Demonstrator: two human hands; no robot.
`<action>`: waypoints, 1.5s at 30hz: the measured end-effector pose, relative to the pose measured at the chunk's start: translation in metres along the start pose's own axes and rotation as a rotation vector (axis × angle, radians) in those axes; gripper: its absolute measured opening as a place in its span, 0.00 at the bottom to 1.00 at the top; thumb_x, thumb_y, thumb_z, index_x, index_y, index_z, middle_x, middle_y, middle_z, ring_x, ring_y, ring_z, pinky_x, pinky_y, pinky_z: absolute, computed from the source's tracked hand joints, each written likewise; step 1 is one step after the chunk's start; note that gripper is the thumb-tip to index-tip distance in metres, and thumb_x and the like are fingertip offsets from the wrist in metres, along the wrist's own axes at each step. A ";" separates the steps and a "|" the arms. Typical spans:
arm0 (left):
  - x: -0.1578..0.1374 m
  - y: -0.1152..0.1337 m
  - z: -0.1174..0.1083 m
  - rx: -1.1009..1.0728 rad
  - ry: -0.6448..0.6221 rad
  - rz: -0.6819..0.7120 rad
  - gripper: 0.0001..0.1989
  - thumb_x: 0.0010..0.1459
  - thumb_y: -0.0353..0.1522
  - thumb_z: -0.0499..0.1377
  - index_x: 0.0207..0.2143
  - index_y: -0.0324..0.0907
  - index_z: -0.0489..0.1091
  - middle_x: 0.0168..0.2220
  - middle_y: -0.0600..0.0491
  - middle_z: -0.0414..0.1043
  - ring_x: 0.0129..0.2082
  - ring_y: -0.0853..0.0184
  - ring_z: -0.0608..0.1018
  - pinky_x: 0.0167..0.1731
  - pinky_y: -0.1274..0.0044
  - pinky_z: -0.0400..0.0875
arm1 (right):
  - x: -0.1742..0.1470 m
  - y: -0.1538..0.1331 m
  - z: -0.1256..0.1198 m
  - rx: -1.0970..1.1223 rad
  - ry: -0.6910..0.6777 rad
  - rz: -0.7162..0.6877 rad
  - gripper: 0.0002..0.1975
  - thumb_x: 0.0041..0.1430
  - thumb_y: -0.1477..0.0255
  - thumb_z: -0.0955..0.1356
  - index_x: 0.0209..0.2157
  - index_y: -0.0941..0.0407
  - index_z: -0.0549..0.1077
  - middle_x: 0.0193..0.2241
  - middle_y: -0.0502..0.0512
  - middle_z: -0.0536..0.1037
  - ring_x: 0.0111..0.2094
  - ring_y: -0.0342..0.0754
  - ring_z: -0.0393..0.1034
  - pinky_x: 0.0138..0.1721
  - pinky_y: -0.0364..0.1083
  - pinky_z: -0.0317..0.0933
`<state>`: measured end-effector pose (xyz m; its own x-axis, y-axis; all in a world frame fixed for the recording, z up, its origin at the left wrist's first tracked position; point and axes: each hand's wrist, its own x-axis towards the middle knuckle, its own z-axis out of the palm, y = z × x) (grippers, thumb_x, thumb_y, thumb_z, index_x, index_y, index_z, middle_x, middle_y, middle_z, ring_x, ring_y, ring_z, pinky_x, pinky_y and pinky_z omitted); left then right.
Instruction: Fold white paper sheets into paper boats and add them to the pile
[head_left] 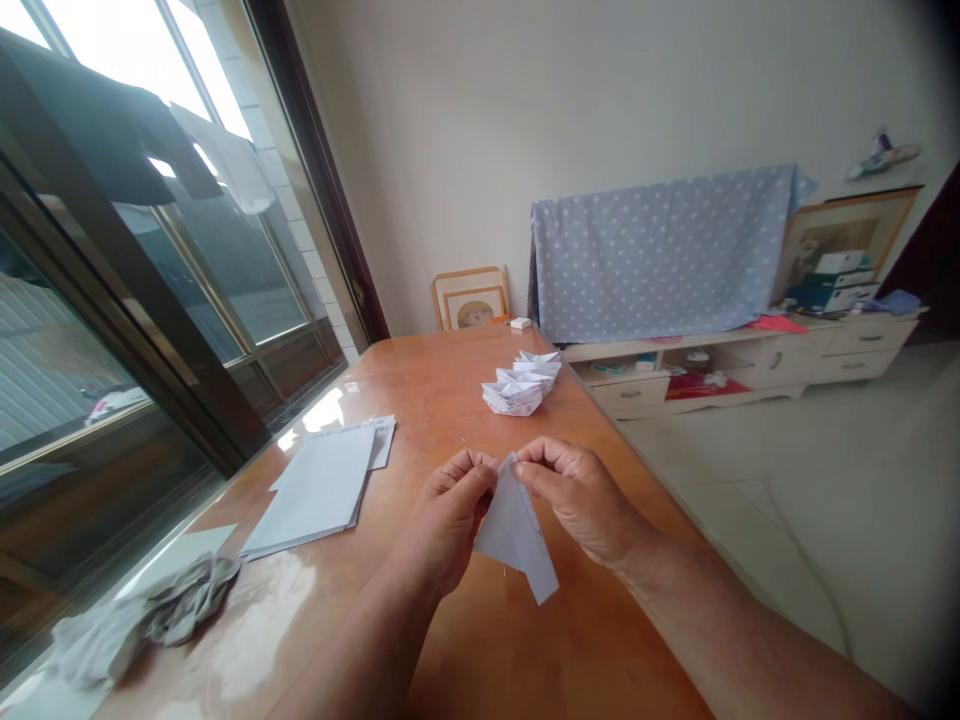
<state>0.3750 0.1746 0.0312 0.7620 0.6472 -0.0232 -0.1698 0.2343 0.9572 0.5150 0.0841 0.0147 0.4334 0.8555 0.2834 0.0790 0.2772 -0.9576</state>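
Observation:
A partly folded sheet of white paper (515,525) is held up over the table between my two hands, its pointed corner at the top and a strip hanging lower right. My left hand (459,505) is closed on its upper left edge, the fingertips partly hidden behind the paper. Thumb and fingers of my right hand (577,490) pinch the top corner from the right. Beyond the hands stand several folded paper boats (517,388), nested in stacks. To the left lies a pile of white paper sheets (319,490).
The brown wooden table (442,375) has its right edge beside my right forearm. Crumpled grey cloth (191,600) lies at the near left. A small white box (520,324) sits at the far end. Behind are a low white cabinet (787,365) and a polka-dot cloth (660,260).

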 end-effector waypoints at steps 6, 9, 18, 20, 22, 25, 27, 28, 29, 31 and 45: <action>-0.001 0.000 -0.001 -0.016 -0.031 -0.068 0.14 0.57 0.40 0.65 0.32 0.41 0.65 0.25 0.58 0.62 0.22 0.75 0.63 0.21 0.82 0.55 | 0.000 0.000 -0.001 0.001 -0.030 -0.012 0.09 0.62 0.65 0.69 0.33 0.57 0.75 0.30 0.50 0.74 0.33 0.45 0.65 0.36 0.45 0.61; -0.001 -0.001 -0.001 0.016 -0.033 -0.072 0.16 0.58 0.42 0.65 0.32 0.40 0.66 0.25 0.57 0.62 0.22 0.75 0.64 0.22 0.83 0.55 | 0.001 0.001 -0.001 0.015 -0.030 -0.009 0.09 0.62 0.65 0.69 0.34 0.57 0.76 0.31 0.51 0.75 0.34 0.46 0.66 0.36 0.45 0.61; 0.000 -0.002 -0.005 0.231 -0.064 0.011 0.19 0.61 0.47 0.61 0.33 0.37 0.70 0.24 0.56 0.64 0.22 0.76 0.64 0.22 0.82 0.55 | 0.000 -0.002 -0.001 0.054 -0.035 0.014 0.09 0.62 0.66 0.69 0.33 0.58 0.75 0.27 0.48 0.71 0.29 0.42 0.61 0.31 0.43 0.56; -0.002 0.000 -0.004 0.295 -0.049 0.037 0.20 0.61 0.47 0.60 0.32 0.37 0.70 0.24 0.56 0.63 0.21 0.76 0.63 0.21 0.82 0.55 | 0.000 -0.002 0.000 0.061 -0.037 0.017 0.10 0.61 0.65 0.69 0.33 0.58 0.75 0.26 0.48 0.70 0.29 0.42 0.61 0.31 0.43 0.56; -0.003 0.001 -0.002 0.372 -0.028 0.061 0.21 0.61 0.48 0.59 0.32 0.38 0.69 0.23 0.57 0.62 0.21 0.75 0.63 0.20 0.83 0.55 | 0.000 -0.003 0.000 0.062 -0.046 0.019 0.09 0.61 0.65 0.69 0.32 0.57 0.75 0.26 0.48 0.70 0.29 0.42 0.60 0.31 0.43 0.56; -0.004 0.002 0.000 0.484 -0.007 0.095 0.21 0.62 0.49 0.58 0.32 0.39 0.68 0.22 0.58 0.61 0.21 0.75 0.63 0.20 0.83 0.55 | 0.001 -0.004 -0.001 0.052 -0.046 0.031 0.09 0.62 0.67 0.68 0.31 0.57 0.75 0.25 0.49 0.70 0.28 0.42 0.60 0.31 0.44 0.56; -0.004 0.001 0.000 0.534 -0.009 0.112 0.20 0.63 0.48 0.57 0.31 0.40 0.67 0.23 0.58 0.61 0.21 0.75 0.63 0.20 0.83 0.56 | 0.002 -0.004 -0.001 0.048 -0.033 0.035 0.10 0.63 0.68 0.66 0.30 0.57 0.75 0.25 0.49 0.69 0.28 0.42 0.60 0.31 0.44 0.56; -0.004 0.000 0.000 0.553 -0.012 0.119 0.20 0.63 0.48 0.56 0.31 0.40 0.67 0.23 0.58 0.61 0.21 0.74 0.63 0.20 0.82 0.56 | 0.002 -0.003 -0.001 0.048 -0.026 0.036 0.10 0.63 0.68 0.66 0.30 0.57 0.74 0.24 0.49 0.69 0.28 0.42 0.60 0.31 0.44 0.56; -0.004 0.000 0.000 0.570 -0.014 0.125 0.20 0.64 0.48 0.56 0.31 0.40 0.66 0.23 0.58 0.61 0.21 0.74 0.63 0.20 0.82 0.56 | 0.001 -0.003 -0.001 0.049 -0.022 0.036 0.10 0.62 0.68 0.66 0.30 0.57 0.74 0.24 0.48 0.69 0.28 0.42 0.59 0.31 0.44 0.56; -0.004 -0.001 0.000 0.609 -0.007 0.143 0.20 0.64 0.48 0.55 0.31 0.41 0.66 0.23 0.58 0.61 0.22 0.74 0.64 0.20 0.82 0.56 | 0.001 -0.001 -0.001 0.047 -0.019 0.037 0.09 0.61 0.67 0.68 0.30 0.57 0.73 0.24 0.48 0.68 0.28 0.42 0.59 0.31 0.44 0.55; -0.003 0.001 0.003 0.677 0.027 0.201 0.17 0.61 0.45 0.58 0.29 0.41 0.70 0.21 0.56 0.65 0.21 0.71 0.66 0.22 0.80 0.56 | 0.002 0.007 0.000 -0.041 0.044 0.024 0.13 0.63 0.64 0.66 0.27 0.56 0.71 0.23 0.48 0.68 0.27 0.43 0.62 0.30 0.43 0.57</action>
<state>0.3745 0.1713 0.0325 0.7394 0.6505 0.1738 0.1276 -0.3888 0.9125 0.5166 0.0878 0.0083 0.4742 0.8415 0.2588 0.1048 0.2379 -0.9656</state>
